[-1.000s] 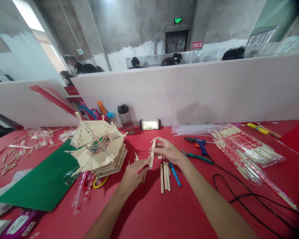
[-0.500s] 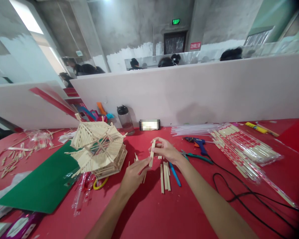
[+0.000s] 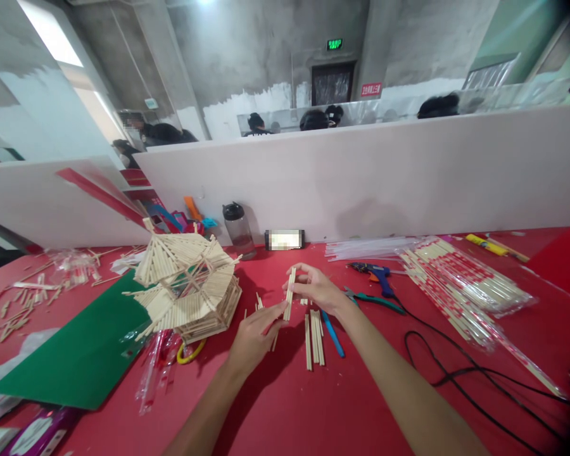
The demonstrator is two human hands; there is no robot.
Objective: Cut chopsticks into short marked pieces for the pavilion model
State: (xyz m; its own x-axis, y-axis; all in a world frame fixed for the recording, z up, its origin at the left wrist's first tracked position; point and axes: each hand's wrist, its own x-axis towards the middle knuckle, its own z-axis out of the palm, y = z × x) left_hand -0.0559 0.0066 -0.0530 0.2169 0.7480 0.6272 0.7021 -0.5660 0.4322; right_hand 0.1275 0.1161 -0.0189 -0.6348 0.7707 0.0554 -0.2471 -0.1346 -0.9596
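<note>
A grey concrete room with a green exit sign lies behind a pale partition wall (image 3: 408, 171) that runs along the far edge of a red table (image 3: 313, 405); heads of other people show above it.

Near the middle of the table both hands meet on a small bundle of wooden sticks (image 3: 289, 294), held upright and a little tilted. The right hand (image 3: 316, 288) closes its grip around the upper part of the bundle, fingers curled over the top and thumb behind. The left hand (image 3: 254, 332) pinches the lower end between thumb and fingertips, its grip closed on the same bundle.

Just below the hands a short row of cut sticks (image 3: 314, 330) lies flat on the table, with a blue pen (image 3: 333, 334) touching or just beside its right side. Green-handled pliers (image 3: 375, 299) and a blue glue gun (image 3: 377, 273) lie just beyond the right wrist, the gun's black cord (image 3: 456, 373) looping toward the near right corner. Packs of wrapped chopsticks (image 3: 465, 285) spread across the right part of the table.

To the left of the hands stands a stick-built pavilion model (image 3: 187, 285), partly on a green sheet (image 3: 80, 354). Behind it, by the partition, stand a dark-capped bottle (image 3: 239, 230) and a phone (image 3: 285, 239). Loose stick offcuts (image 3: 23, 297) litter the far left corner.
</note>
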